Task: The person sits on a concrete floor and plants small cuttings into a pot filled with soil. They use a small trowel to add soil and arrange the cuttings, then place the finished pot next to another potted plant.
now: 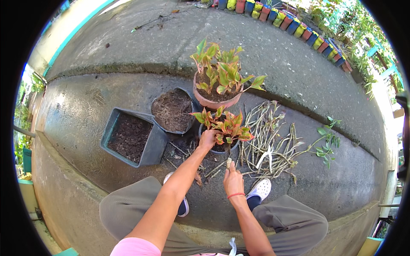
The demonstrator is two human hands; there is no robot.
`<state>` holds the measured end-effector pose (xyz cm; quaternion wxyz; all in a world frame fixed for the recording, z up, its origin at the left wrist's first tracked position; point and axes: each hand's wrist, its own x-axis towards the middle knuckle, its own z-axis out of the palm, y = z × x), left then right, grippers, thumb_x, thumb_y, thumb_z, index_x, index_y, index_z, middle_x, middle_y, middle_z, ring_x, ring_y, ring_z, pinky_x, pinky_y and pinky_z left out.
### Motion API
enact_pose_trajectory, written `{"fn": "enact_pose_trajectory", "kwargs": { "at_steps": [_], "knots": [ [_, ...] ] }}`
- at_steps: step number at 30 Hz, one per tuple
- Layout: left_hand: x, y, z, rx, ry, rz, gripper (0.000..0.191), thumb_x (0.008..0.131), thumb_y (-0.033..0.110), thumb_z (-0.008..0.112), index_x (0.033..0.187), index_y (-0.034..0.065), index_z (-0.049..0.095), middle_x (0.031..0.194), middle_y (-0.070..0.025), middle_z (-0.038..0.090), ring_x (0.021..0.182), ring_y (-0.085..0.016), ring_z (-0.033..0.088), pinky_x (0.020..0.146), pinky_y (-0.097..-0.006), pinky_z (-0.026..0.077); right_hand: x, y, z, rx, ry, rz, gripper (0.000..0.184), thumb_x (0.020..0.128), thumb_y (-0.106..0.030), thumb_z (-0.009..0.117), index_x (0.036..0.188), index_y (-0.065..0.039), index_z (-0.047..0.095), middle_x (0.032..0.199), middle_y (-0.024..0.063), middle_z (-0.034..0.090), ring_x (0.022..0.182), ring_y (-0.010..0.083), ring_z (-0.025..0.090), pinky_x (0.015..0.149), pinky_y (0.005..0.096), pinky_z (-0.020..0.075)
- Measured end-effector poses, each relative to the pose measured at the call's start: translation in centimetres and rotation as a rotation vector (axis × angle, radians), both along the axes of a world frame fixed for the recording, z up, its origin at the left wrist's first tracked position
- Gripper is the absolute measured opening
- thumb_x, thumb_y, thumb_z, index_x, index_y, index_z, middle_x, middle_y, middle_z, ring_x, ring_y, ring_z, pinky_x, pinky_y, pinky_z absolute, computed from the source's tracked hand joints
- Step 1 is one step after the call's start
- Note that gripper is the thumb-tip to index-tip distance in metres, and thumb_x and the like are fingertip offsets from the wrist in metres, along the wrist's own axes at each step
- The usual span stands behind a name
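Before me stands a round dark pot [236,148] of soil holding a plant with green leaves edged in pink-red [235,123]. My left hand [209,139] reaches over the pot's left side into the low leaves. Its fingertips are partly hidden there, so whether they grip a stem is unclear. In my right hand [233,180] is a small hand tool with a pale handle [229,162]. The tool's narrow blade points away from me into the pot's near side, its tip hidden in the soil or leaves.
A terracotta-coloured pot [217,104] of similar plants stands behind. Left are a round dark pot of rooty soil [173,112] and a square grey planter [157,144]. Cut stems [272,144] lie right, with white strips [265,158] on them. A raised concrete edge [128,68] runs beyond.
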<state>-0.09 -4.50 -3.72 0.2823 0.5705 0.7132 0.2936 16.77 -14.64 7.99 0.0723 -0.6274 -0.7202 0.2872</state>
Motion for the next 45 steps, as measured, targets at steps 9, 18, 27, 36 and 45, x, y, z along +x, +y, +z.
{"fn": "enact_pose_trajectory", "kwargs": {
  "at_steps": [9,18,27,36,45],
  "knots": [
    [-0.1,-0.1,-1.5,0.044,0.039,0.034,0.015,0.074,0.014,0.057,0.086,0.0110,0.067,0.073,-0.0168,0.062,0.070,-0.031,0.062,0.064,-0.0380,0.048,0.7,0.6,1.3,-0.014,0.070,0.036,0.042,0.083,-0.013,0.049,0.121,0.005,0.041,0.081,0.0318,0.056,0.074,0.0443,0.058,0.066,0.0471,0.0472],
    [-1.6,-2.9,0.0,0.121,-0.079,0.116,0.015,0.078,0.008,0.057,0.090,0.0045,0.065,0.076,-0.0158,0.064,0.072,-0.028,0.062,0.066,-0.0353,0.048,2.7,-1.0,4.9,-0.034,0.035,-0.024,0.033,0.083,-0.018,0.052,0.107,0.005,0.054,0.079,0.0300,0.058,0.078,0.0429,0.058,0.071,0.0461,0.0463],
    [-7.6,-5.4,7.3,-0.229,-0.041,0.352,0.022,0.071,0.023,0.068,0.084,0.0057,0.067,0.077,-0.0185,0.064,0.075,-0.031,0.063,0.073,-0.0368,0.048,3.5,-0.1,11.2,-0.349,0.221,0.056,0.031,0.086,-0.019,0.053,0.106,0.003,0.054,0.062,0.0164,0.059,0.046,0.0233,0.058,0.046,0.0348,0.0462],
    [-30.3,-5.6,15.8,-0.831,0.400,0.220,0.007,0.069,0.015,0.063,0.072,0.0103,0.068,0.071,-0.0084,0.064,0.067,-0.015,0.064,0.062,-0.0285,0.050,-10.8,5.5,12.9,0.227,0.245,0.714,0.027,0.081,-0.019,0.055,0.104,-0.006,0.054,0.092,0.0158,0.059,0.087,0.0355,0.057,0.075,0.0423,0.0453],
    [-33.8,-12.6,9.2,-0.592,0.440,0.270,0.054,0.067,0.002,0.047,0.121,0.0095,0.048,0.110,-0.0228,0.055,0.104,-0.035,0.053,0.083,-0.0384,0.046,-27.7,2.5,6.2,0.337,-0.176,0.848,0.026,0.088,-0.018,0.038,0.088,-0.004,0.061,0.094,0.0166,0.058,0.081,0.0317,0.062,0.070,0.0412,0.0508]
  ]
}}
